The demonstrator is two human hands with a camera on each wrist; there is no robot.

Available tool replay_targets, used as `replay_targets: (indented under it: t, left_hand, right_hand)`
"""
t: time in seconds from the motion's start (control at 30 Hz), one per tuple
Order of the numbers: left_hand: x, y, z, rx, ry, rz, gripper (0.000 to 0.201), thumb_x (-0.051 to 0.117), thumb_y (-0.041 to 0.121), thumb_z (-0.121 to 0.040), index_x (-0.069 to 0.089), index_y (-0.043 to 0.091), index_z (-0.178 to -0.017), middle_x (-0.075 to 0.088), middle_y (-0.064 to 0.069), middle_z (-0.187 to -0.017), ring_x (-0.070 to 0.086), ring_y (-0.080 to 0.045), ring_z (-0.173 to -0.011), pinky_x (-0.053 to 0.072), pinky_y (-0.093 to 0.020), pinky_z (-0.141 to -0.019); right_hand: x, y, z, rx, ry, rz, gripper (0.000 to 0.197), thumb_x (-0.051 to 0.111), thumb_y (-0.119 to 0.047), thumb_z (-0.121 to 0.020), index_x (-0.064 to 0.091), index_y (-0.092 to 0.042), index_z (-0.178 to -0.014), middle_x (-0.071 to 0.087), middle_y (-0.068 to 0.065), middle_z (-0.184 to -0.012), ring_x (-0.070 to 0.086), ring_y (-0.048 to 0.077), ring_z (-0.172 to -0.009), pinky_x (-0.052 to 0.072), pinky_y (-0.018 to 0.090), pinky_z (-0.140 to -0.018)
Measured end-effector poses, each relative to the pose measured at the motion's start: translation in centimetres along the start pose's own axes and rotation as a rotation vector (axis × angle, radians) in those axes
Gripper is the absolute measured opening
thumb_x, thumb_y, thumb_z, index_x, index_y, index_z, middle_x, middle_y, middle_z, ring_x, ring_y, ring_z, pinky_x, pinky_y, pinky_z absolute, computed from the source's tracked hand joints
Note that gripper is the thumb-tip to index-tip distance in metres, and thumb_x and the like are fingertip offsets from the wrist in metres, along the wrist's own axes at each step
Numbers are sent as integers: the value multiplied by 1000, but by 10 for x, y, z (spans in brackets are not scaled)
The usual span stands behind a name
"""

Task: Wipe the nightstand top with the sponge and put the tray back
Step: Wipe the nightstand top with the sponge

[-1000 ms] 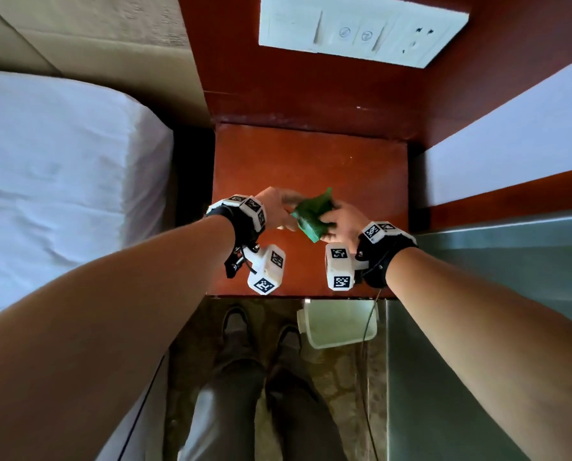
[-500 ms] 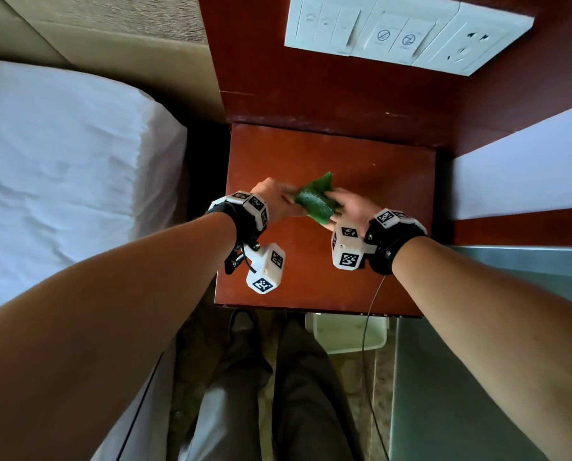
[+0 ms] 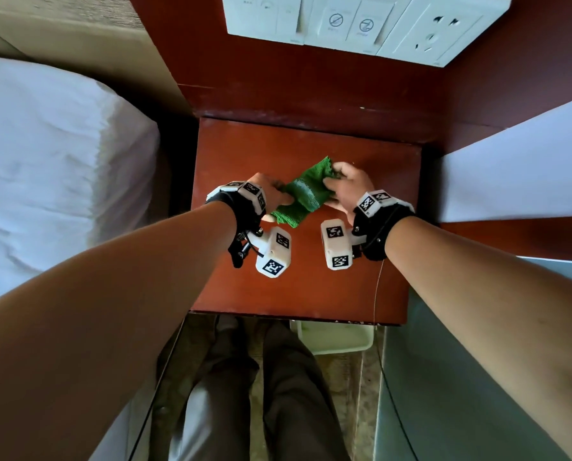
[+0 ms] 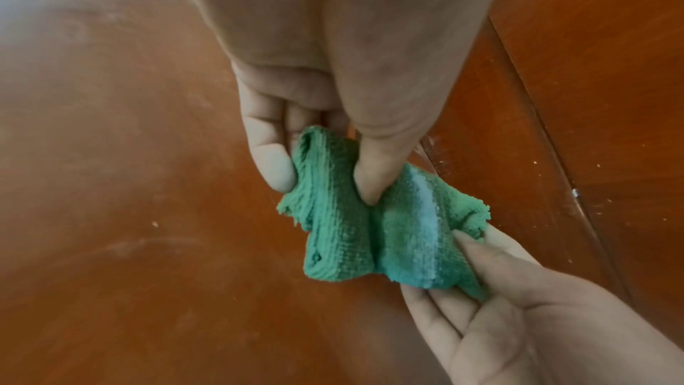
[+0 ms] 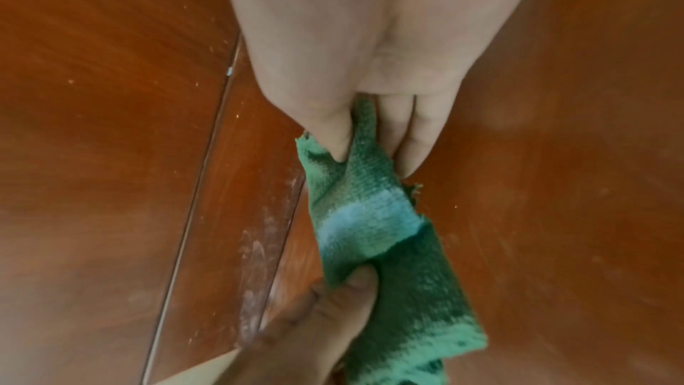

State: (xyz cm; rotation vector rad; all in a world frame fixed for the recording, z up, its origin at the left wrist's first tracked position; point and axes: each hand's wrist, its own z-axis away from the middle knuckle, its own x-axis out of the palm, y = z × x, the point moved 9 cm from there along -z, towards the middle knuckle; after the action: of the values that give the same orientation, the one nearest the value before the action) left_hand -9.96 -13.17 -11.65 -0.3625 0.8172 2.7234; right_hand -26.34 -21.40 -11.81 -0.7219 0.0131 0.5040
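A green cloth-like sponge point(image 3: 303, 194) with a pale stripe is held stretched between both hands above the red-brown nightstand top point(image 3: 311, 277). My left hand point(image 3: 271, 194) pinches its near left end, thumb and fingers on the fabric point(image 4: 333, 215). At the far right end my right hand point(image 3: 344, 184) pinches the cloth point(image 5: 370, 215) between thumb and fingers. A pale tray point(image 3: 334, 337) lies on the floor below the nightstand's front edge, partly hidden by it.
A white bed point(image 3: 55, 181) is to the left, and a wooden wall panel with switches and a socket point(image 3: 361, 24) behind. A white surface point(image 3: 517, 168) and a grey-green one point(image 3: 477, 377) lie to the right. My legs point(image 3: 254, 394) stand in front.
The hands have drawn apart and the bunched green cloth is now spread longer between them. They sit slightly farther back over the nightstand top.
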Motion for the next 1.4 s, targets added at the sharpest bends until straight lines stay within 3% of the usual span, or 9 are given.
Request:
replay_targets:
  t: [0.2,0.43,0.57,0.77,0.93,1.03,1.13,1.27,1.4]
  left_hand:
    - [14,4,-11,-138,32,304,7,65,6,-89,66,9,-94,68,-11,-85,71,-34,-84,59,-49,-82]
    - [13,26,-6,-145,73,212,32,57,23,-98,55,3,-123,66,-8,-107,65,-27,-99,49,-28,-75]
    - [25,37,-18,-181,57,591,18,46,19,-98,61,9,-98,66,-7,-100,67,-23,-83,58,-32,-73]
    - [42,53,-15,-187,-100,481,35,34,32,-102,58,9,-113,68,-3,-106,65,-24,-95,53,-35,-81]
    - [-8,59,-25,-1,314,-163,26,58,31,-86,70,20,-106,69,-6,-96,65,-29,-84,56,-34,-77]
    - [-20,54,-33,40,373,-383,52,68,26,-84,52,17,-133,54,-9,-131,51,-32,-120,47,-42,-100]
    - [-25,40,-35,-7,414,-545,99,82,41,-72,25,18,-150,21,-8,-155,19,-33,-143,30,-48,-111]
    - [-27,16,-34,-110,336,-647,141,86,55,-59,-9,17,-155,-17,-11,-162,-12,-33,-149,10,-53,-118]
    - [-31,2,-34,-172,320,-646,152,88,58,-52,-17,14,-153,-25,-14,-159,-18,-34,-148,7,-57,-118]
  right_hand:
    - [-16,-24,1,-307,87,434,42,52,-11,-83,64,-20,-122,66,5,-121,64,24,-109,53,42,-94]
    - [3,-38,34,-461,-131,682,42,67,-33,-83,57,-23,-122,59,-9,-117,53,9,-102,42,24,-87]
    - [-3,-33,22,-493,-79,830,59,76,-40,-73,51,-21,-123,52,-2,-126,47,17,-111,39,31,-95]
    - [-51,-21,-12,-275,122,386,25,68,-28,-83,63,-14,-104,69,5,-102,64,21,-93,52,38,-86]
    - [-86,0,-31,-140,194,97,12,67,-35,-79,65,-25,-85,71,7,-101,67,27,-97,53,52,-91]
    - [-103,1,-33,-134,280,82,12,67,-32,-81,64,-21,-85,70,8,-96,68,32,-94,55,53,-86]
    - [-124,-10,-27,-146,462,247,26,60,-32,-86,63,-13,-103,68,7,-102,65,27,-94,49,30,-79]
    - [-154,-20,-27,-96,665,341,32,51,-28,-90,56,-9,-116,63,11,-116,59,30,-105,36,28,-74]
    - [-177,-29,-34,-68,755,401,34,48,-29,-89,53,-13,-118,58,10,-125,58,32,-111,44,34,-87]
